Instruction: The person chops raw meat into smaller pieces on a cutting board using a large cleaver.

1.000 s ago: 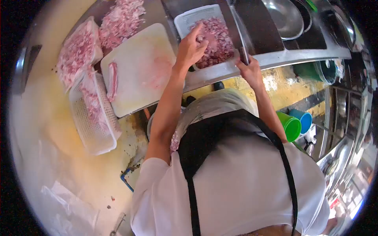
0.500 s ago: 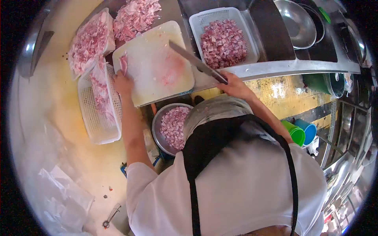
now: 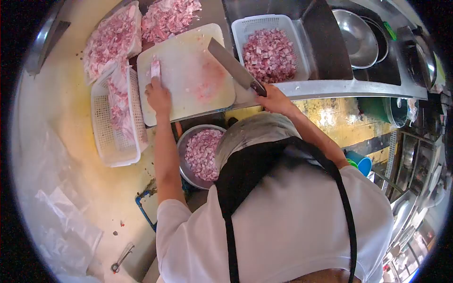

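Observation:
My left hand is over the left part of the white cutting board, its fingers closed on the near end of a strip of raw meat. In my right hand is the dark handle of a cleaver. Its broad blade is raised and slants up and left over the board's right side. Pinkish wet smears and small scraps mark the board under the blade. Left of the board, a white perforated basket holds larger strips of meat.
A second white basket holds diced meat. More cut meat lies in a heap and a tray behind the board. Below the board's edge, a metal bowl contains diced meat. Metal bowls sit at the upper right.
My left hand has moved right from the board's left edge onto the board, with the meat strip now upright in view. The cleaver has turned, showing more of its blade's flat side.

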Demonstrator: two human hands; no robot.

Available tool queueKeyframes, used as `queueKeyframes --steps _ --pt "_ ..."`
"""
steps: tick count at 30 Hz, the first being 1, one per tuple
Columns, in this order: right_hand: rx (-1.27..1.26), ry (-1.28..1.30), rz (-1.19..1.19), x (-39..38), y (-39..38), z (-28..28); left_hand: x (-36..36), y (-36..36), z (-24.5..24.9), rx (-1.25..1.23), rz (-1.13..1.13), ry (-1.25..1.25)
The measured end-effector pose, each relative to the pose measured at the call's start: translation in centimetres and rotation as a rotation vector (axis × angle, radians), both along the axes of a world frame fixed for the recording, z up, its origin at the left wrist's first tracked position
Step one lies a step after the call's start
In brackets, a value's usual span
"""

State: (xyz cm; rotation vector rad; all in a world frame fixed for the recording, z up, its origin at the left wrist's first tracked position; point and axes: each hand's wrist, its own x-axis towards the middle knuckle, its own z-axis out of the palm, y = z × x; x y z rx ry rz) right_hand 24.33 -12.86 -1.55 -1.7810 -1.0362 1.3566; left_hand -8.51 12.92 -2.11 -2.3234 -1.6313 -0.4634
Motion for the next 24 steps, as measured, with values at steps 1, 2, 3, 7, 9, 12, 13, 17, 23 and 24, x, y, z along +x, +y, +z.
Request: queueKeyframes --steps 1,2,3,7,9,12,13,17,23,24 --pt "0.072 -0.035 -0.005 -0.1 -0.1 -0.5 -0.4 0.6 -0.2 -0.064 0.051 0.021" --pt "0.143 -0.068 -0.007 -0.2 -0.2 -0.6 -1.2 1.1 0.0 -0.067 0.054 0.017" --pt "0.142 -0.072 -0.003 0.0 -0.3 -0.7 -2.2 2.0 0.5 -0.36 0.024 -0.283" --pt "0.024 0.104 -0.015 0.1 0.0 0.3 -1.1 0.8 3.9 -1.23 -0.011 -1.228" --pt "0.07 0.032 -0.035 -0.6 -0.2 1.8 -0.1 -1.6 3.0 -1.544 -0.116 -1.428" --pt "0.095 0.061 -0.029 -1.6 0.4 3.5 1.3 -3.7 -0.5 -1.888 -0.203 -1.643" --pt "0.126 0.046 -0.006 -2.0 0.7 3.4 1.6 -4.3 -1.5 -1.929 -0.167 -1.652" --pt "0.059 0.02 0.05 -3.9 2.0 4.0 2.6 -6.8 2.6 -1.613 -0.029 -1.58" --pt "0.24 -0.259 0.061 -5.5 4.5 5.2 1.2 -10.2 3.8 -0.4 -0.243 -0.285" --pt "0.236 -0.263 0.065 -6.0 5.2 6.0 1.0 -10.3 3.2 -0.427 -0.266 -0.43"
